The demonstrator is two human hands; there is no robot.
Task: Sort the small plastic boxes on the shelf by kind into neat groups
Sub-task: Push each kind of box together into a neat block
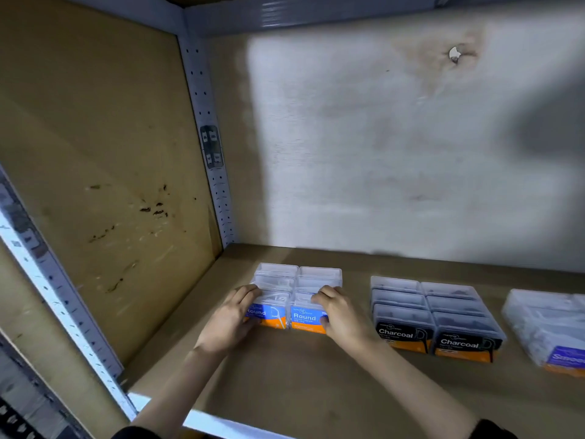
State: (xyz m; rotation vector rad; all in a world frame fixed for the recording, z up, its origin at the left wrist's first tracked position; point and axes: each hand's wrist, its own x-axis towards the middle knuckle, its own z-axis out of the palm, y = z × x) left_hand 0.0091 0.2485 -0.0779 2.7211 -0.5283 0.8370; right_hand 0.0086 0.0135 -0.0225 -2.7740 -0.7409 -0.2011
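Several clear plastic boxes with blue and orange "Round" labels (304,315) stand in two rows on the brown shelf board (285,391), near its left end. My left hand (232,318) grips the front left box, fingers curled over its top. On the front right box my right hand (340,316) does the same, thumb against the label. To the right sits a two-row block of dark "Charcoal" boxes (437,318). At the right edge is a blurred group of clear boxes with a purple label (550,327).
A tan side panel (95,185) closes the shelf on the left, with a perforated metal upright (205,137) in the back corner. A stained pale back wall (395,137) stands behind the boxes. The white front edge (205,421) of the shelf runs below my forearms.
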